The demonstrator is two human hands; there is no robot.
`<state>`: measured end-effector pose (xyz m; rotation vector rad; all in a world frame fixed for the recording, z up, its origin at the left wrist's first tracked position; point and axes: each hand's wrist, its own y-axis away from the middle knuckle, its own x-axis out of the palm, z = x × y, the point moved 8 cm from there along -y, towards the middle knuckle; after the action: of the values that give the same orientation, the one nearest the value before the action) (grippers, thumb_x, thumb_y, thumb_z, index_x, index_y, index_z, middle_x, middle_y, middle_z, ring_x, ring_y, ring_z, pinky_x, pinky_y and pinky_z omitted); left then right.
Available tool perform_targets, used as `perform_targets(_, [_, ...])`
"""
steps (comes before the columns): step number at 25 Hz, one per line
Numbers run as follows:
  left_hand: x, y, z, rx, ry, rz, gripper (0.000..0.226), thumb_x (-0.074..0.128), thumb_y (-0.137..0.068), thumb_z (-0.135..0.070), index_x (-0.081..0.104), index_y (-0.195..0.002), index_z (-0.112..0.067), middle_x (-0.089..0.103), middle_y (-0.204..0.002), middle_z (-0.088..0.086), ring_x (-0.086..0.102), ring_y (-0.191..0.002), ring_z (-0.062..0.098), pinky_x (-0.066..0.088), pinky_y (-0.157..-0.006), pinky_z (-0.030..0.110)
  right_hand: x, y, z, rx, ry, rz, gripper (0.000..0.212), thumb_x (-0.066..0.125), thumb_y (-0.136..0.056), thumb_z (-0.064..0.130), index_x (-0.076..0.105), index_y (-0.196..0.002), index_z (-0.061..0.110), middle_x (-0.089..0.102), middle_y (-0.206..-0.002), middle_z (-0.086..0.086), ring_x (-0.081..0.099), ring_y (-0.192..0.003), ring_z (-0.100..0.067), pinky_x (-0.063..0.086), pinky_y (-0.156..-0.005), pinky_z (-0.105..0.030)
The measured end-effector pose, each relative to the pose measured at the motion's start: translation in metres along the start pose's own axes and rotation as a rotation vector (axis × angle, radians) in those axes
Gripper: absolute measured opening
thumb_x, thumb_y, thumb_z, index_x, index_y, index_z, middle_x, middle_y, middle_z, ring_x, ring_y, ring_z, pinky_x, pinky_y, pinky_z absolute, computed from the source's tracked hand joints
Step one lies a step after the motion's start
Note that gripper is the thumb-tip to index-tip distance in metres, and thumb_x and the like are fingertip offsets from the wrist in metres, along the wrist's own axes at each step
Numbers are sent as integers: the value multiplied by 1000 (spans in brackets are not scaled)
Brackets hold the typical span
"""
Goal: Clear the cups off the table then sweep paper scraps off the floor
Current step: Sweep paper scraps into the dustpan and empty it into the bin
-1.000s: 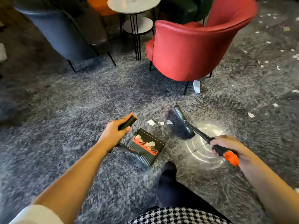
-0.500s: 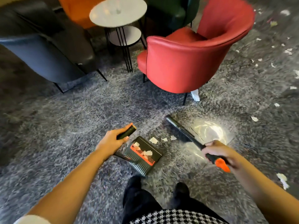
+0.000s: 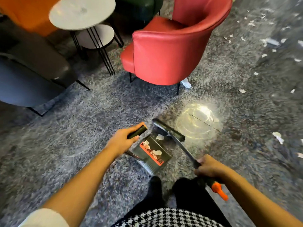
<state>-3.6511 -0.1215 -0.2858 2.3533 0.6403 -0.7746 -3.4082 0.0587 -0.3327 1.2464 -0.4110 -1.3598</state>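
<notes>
My left hand [image 3: 122,141] grips the black handle of a dustpan [image 3: 153,154] that stands on the grey floor in front of my feet. Its black pan with a red comb strip holds a few white paper scraps [image 3: 157,152]. My right hand [image 3: 208,167] grips the black and orange handle of a broom [image 3: 168,131], whose brush head rests at the pan's far lip. Several more paper scraps [image 3: 277,136] lie scattered on the floor to the right and far right. The round white table [image 3: 82,12] at the upper left has no cups on it.
A red armchair [image 3: 172,51] stands just beyond the dustpan, with a white scrap [image 3: 186,83] by its leg. A grey chair [image 3: 32,71] is at the left; orange and dark green chairs are behind the table. A bright light reflection [image 3: 199,122] glares on the floor.
The broom head has swept left and toward me, up to the dustpan's lip, pushing the loose scraps in. The view has moved forward, and the chairs look closer.
</notes>
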Motion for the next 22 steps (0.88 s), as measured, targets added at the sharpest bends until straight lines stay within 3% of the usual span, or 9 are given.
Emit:
perform_targets(2, [-5,-6,3,16,-22,-5,67,59,-92,-19,23,-132,-58,68,-108,12,63,-78,29,49,-73,40,8,12,8,-40,-12,30,30,62,-77,2,45,-56,14,41,-55,3,40,-49,-5,30,-42,-12])
perform_targets(5, [-9,-10,4,16,13,-7,63,59,-92,-19,32,-125,-66,68,-94,13,52,-58,20,45,-60,39,5,36,9,-35,-159,68,15,58,-78,-4,59,-77,10,49,-52,4,47,-37,1,36,-39,-12])
perform_targets(7, [-10,-8,6,17,20,-10,63,60,-92,-20,32,-121,-68,67,-90,12,46,-56,17,40,-58,34,-2,49,3,-5,-267,81,26,56,-78,-9,65,-94,10,52,-49,6,49,-34,1,36,-35,-12])
perform_targets(11, [-5,-5,3,16,38,20,61,59,-92,-21,32,-122,-67,67,-97,10,56,-67,27,47,-67,45,-11,71,-19,90,-489,94,44,51,-78,-17,58,-120,-4,50,-50,-12,48,-30,-15,35,-32,-16])
perform_targets(15, [-3,-9,-5,61,81,36,63,60,-92,-18,35,-118,-69,68,-101,12,54,-68,26,41,-65,37,-15,82,-24,89,-608,67,45,49,-80,-18,57,-121,-1,53,-42,-8,48,-29,-15,36,-30,-17])
perform_targets(19, [3,-25,-28,112,44,45,60,62,-91,-20,35,-122,-64,69,-101,9,57,-72,25,49,-73,49,-33,84,-42,120,-677,-54,45,52,-80,-16,58,-120,3,54,-49,-13,49,-32,-18,37,-32,-18])
perform_targets(22, [8,-46,-47,146,67,37,58,61,-91,-19,37,-125,-59,69,-100,4,61,-76,32,47,-69,50,-50,79,-56,149,-720,-162,42,54,-79,-16,60,-117,1,54,-50,-14,50,-32,-19,38,-32,-19])
